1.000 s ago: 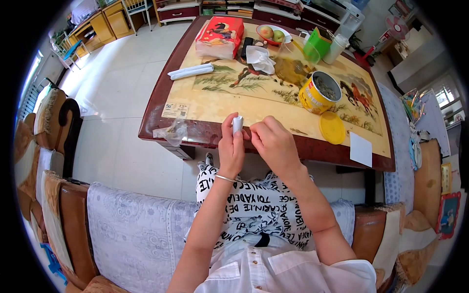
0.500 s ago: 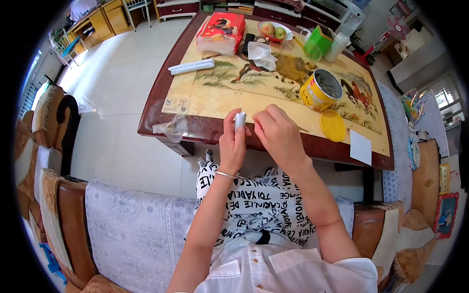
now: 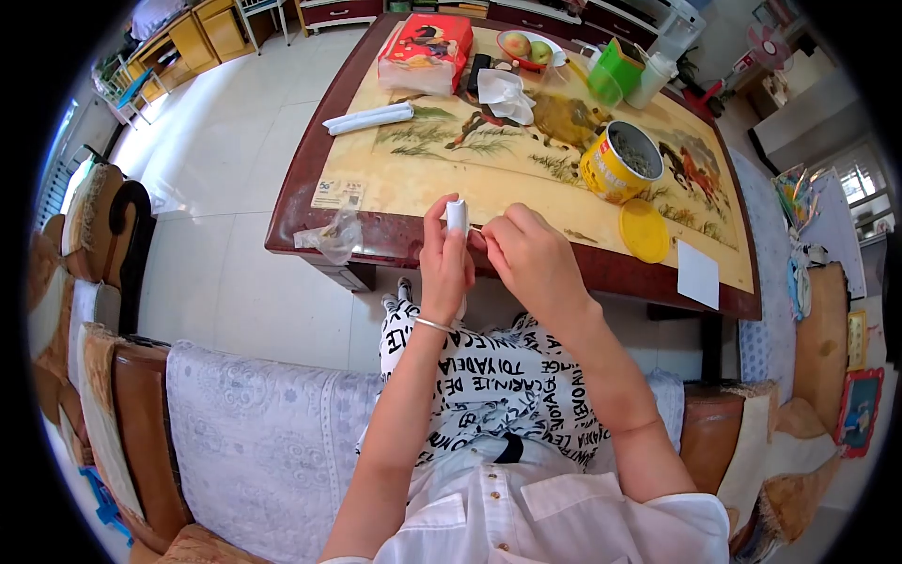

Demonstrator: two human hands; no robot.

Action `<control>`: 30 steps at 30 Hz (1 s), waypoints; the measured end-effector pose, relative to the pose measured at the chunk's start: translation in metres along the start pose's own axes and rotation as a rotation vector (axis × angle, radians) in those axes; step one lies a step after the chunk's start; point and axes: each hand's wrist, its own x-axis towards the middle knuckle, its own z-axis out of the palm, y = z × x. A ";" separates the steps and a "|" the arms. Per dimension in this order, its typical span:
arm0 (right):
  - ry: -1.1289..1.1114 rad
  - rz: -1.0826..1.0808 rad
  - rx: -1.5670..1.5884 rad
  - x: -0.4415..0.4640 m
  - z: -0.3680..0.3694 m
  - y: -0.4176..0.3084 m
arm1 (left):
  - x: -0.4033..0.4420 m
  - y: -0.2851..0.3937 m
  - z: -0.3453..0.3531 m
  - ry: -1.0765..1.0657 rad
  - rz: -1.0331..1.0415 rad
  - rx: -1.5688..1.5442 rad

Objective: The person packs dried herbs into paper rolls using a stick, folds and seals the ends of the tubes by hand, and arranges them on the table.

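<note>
My left hand (image 3: 445, 268) is wrapped round a white paper roll (image 3: 457, 216), whose top end stands up between thumb and fingers at the table's near edge. Just right of it, my right hand (image 3: 528, 258) is closed in a pinch, its fingertips close to the roll; whatever they hold is too small to make out. Two more white rolls (image 3: 370, 118) lie on the table at the left. To the right are an open yellow can (image 3: 613, 167) with dark grey contents, its yellow lid (image 3: 644, 231) and a white paper square (image 3: 698, 275).
A red tissue pack (image 3: 427, 52), a crumpled tissue (image 3: 505, 95), a fruit bowl (image 3: 532, 49), a green box (image 3: 616, 72) and a white bottle (image 3: 651, 81) stand or lie farther back. Clear plastic wrap (image 3: 335, 237) hangs at the table's near left edge.
My right hand moved up and away from the roll, then came back down beside it. The roll stays in my left hand. The view has shifted slightly.
</note>
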 end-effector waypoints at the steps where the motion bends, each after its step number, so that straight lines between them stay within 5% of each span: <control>1: 0.000 0.004 0.001 -0.002 0.001 0.000 | 0.001 -0.001 -0.001 -0.002 -0.003 0.002; 30: 0.000 0.107 0.058 -0.012 0.020 -0.005 | 0.005 -0.003 0.001 0.082 -0.003 -0.161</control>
